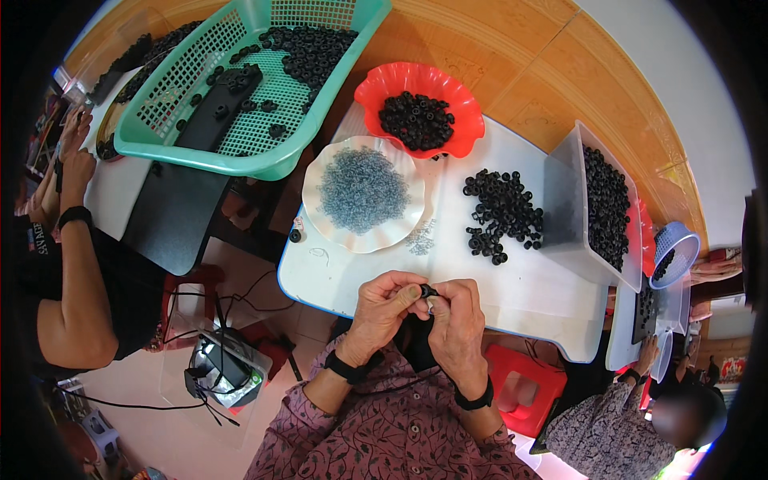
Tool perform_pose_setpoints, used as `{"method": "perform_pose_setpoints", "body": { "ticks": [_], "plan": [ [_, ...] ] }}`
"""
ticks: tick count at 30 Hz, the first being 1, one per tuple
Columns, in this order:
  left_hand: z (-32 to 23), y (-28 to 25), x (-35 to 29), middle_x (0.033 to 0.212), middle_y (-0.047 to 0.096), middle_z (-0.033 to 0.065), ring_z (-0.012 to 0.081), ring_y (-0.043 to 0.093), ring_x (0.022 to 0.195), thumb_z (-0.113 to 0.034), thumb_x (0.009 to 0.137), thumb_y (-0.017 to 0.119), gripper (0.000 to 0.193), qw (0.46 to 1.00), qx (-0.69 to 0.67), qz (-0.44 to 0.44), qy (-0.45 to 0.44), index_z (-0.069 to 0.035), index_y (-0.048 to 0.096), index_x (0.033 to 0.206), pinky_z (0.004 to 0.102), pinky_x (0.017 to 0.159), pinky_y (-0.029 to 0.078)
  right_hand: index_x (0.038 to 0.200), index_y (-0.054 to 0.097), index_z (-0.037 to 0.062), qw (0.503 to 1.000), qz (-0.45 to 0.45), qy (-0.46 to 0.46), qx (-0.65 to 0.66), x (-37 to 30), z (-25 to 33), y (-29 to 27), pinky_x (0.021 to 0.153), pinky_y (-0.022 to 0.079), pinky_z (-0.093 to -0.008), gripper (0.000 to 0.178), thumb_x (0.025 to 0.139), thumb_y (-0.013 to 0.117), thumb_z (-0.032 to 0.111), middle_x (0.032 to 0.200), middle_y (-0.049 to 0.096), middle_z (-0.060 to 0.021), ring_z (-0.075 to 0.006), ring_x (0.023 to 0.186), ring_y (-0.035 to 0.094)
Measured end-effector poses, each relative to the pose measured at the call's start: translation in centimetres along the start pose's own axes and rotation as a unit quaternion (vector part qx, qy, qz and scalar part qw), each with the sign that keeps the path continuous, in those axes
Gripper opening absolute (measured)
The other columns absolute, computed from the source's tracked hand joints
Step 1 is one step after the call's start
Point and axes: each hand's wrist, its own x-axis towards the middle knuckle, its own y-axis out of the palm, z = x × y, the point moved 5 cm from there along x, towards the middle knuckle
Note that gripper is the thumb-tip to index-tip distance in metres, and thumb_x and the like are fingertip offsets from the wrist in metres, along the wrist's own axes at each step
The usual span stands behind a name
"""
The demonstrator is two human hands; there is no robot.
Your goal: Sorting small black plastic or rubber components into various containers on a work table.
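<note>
My left hand (386, 310) and my right hand (458, 324) meet just over the front edge of the white table (336, 276). Between the fingertips of both hands is a small black ring-shaped part (430, 291); its far side is hidden by the fingers. Beyond my left hand stands a white scalloped plate (320, 222) heaped with tiny clear bluish pieces (364, 190). A loose pile of black ring-shaped parts (502, 210) lies on the table beyond my right hand. At the back, a red wavy-edged bowl (472, 132) holds more black parts.
A clear plastic bin (564, 212) full of black parts stands at the table's right. On the left, a green perforated basket (216, 164) rests on a dark stand (172, 216). Other people sit at both sides. A red stool (524, 392) stands below the table, right.
</note>
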Motion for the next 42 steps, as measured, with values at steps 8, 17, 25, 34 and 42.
{"method": "perform_pose_setpoints", "body": {
  "ticks": [8,17,25,34,42],
  "plan": [
    [0.0,0.2,-0.5,0.083,0.067,0.0120,0.0168,0.065,0.070,-0.003,0.093,0.057,0.018,0.998,0.060,-0.031,0.010,0.005,0.061,0.108,0.0297,0.067,0.058,0.100,0.052,-0.0011,1.000,-0.005,0.003,-0.004,-0.5,-0.4,0.2,0.058,0.050,-0.0405,0.015,0.086,0.057,-0.004,0.090,0.053,-0.0179,-0.0345,0.070,0.060],
    [-1.8,1.4,-1.4,0.090,0.068,0.0123,0.0153,0.067,0.075,0.000,0.093,0.055,0.020,0.976,0.204,-0.069,0.045,0.007,0.063,0.110,0.0276,0.072,0.058,0.099,0.052,-0.0002,0.999,0.024,-0.004,-0.046,-0.5,-0.1,0.3,0.058,0.049,-0.0416,0.019,0.082,0.062,-0.001,0.090,0.054,-0.0167,-0.0343,0.071,0.060],
    [-2.1,1.7,-2.0,0.093,0.069,0.0114,0.0142,0.067,0.081,-0.001,0.092,0.058,0.021,0.959,0.274,-0.069,0.038,0.007,0.062,0.111,0.0266,0.075,0.057,0.096,0.054,0.0003,0.996,0.058,-0.007,-0.073,-0.5,0.5,0.0,0.059,0.049,-0.0403,0.021,0.078,0.064,-0.001,0.088,0.054,-0.0150,-0.0332,0.071,0.060],
    [-1.7,2.4,-1.8,0.089,0.067,0.0089,0.0120,0.065,0.078,0.000,0.087,0.065,0.018,0.972,0.225,-0.068,0.021,0.007,0.063,0.103,0.0254,0.072,0.057,0.095,0.055,0.0008,0.992,0.064,-0.030,-0.104,-0.6,0.8,-0.1,0.058,0.050,-0.0397,0.020,0.077,0.064,0.002,0.084,0.054,-0.0139,-0.0319,0.069,0.060],
    [-1.5,2.1,-1.7,0.089,0.068,0.0109,0.0130,0.065,0.078,0.001,0.088,0.065,0.017,0.980,0.189,-0.058,-0.004,0.008,0.062,0.103,0.0250,0.069,0.057,0.094,0.055,0.0016,0.991,0.078,-0.010,-0.109,-0.9,0.5,-0.2,0.055,0.050,-0.0410,0.017,0.080,0.064,0.006,0.083,0.054,-0.0140,-0.0322,0.067,0.061]
  ]
}}
